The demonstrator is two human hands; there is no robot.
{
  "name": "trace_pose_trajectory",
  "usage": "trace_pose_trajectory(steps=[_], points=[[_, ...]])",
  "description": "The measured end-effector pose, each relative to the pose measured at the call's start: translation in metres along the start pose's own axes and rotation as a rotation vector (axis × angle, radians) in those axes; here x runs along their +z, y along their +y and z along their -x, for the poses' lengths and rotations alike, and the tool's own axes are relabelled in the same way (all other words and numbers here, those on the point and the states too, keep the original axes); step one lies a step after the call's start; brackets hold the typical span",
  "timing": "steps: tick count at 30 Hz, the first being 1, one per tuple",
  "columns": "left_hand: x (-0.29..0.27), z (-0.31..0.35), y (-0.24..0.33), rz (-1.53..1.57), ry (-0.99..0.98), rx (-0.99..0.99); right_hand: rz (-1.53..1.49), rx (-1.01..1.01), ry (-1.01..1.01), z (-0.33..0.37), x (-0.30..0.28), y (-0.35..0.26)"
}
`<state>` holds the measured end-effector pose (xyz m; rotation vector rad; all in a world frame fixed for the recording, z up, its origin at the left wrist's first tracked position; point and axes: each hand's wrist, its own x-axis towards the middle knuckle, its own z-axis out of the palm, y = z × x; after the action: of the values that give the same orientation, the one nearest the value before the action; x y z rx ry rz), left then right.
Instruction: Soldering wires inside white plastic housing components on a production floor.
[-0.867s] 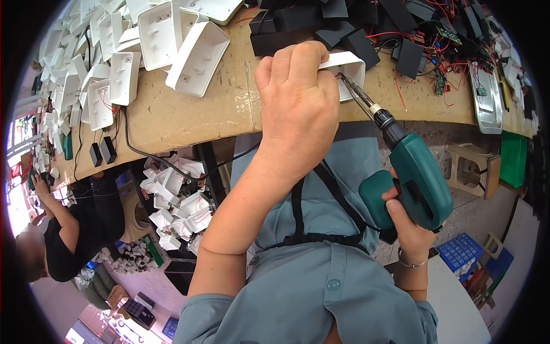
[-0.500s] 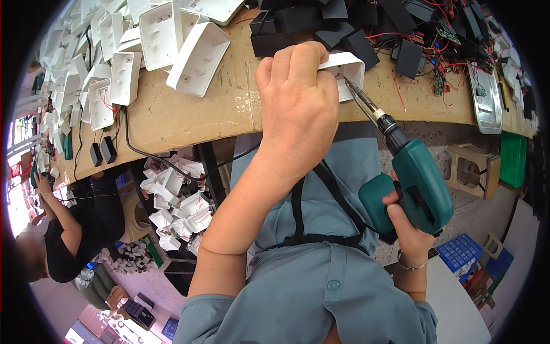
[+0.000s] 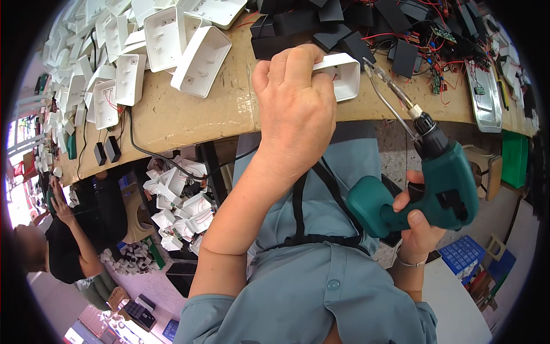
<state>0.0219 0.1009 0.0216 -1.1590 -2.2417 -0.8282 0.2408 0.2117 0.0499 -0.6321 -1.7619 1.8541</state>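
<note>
My left hand (image 3: 298,109) is closed around a white plastic case (image 3: 347,80) above the table's near edge. The case's open side shows, with a bit of red wire inside; my fingers cover its left part. In my right hand (image 3: 421,221) is a green pistol-shaped soldering gun (image 3: 452,183), gripped by its handle. Its long metal tip and thin curved feed tube point up and to the left, apart from the case and just right of it.
White cases (image 3: 201,60) are heaped at the back left, black boxes (image 3: 292,26) at the back middle. Circuit boards with red wires (image 3: 438,86) lie right, near a metal tray (image 3: 484,109). A black cable (image 3: 154,156) crosses the table edge. Another person (image 3: 71,241) sits at far left.
My right hand has drawn the soldering gun right, bringing its tip out of the white case. My left hand and the case have shifted slightly left.
</note>
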Motion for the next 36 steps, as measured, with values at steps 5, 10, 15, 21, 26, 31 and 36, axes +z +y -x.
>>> trace_pose_trajectory(steps=[5,10,15,21,26,31,36], points=[[0.001,0.002,0.001,-0.013,0.028,0.006,-0.342,0.069,-0.071,-0.016,0.011,0.013],[-0.003,0.002,0.0,-0.004,-0.01,-0.011,-0.509,0.101,-0.171,-0.035,0.017,0.027],[-0.022,0.006,-0.007,0.113,0.024,-0.041,-0.604,0.102,-0.214,-0.047,0.023,0.03],[-0.058,0.051,-0.002,0.188,0.125,-0.144,-0.608,0.113,-0.216,-0.049,0.021,0.036],[-0.065,0.093,-0.007,0.266,-0.161,-0.271,-0.597,0.099,-0.237,-0.045,0.015,0.036],[-0.05,0.092,-0.027,0.241,-0.209,0.007,-0.591,0.084,-0.246,-0.041,0.015,0.035],[-0.043,0.084,-0.028,0.355,-0.208,0.116,-0.597,0.082,-0.254,-0.039,0.015,0.034]])
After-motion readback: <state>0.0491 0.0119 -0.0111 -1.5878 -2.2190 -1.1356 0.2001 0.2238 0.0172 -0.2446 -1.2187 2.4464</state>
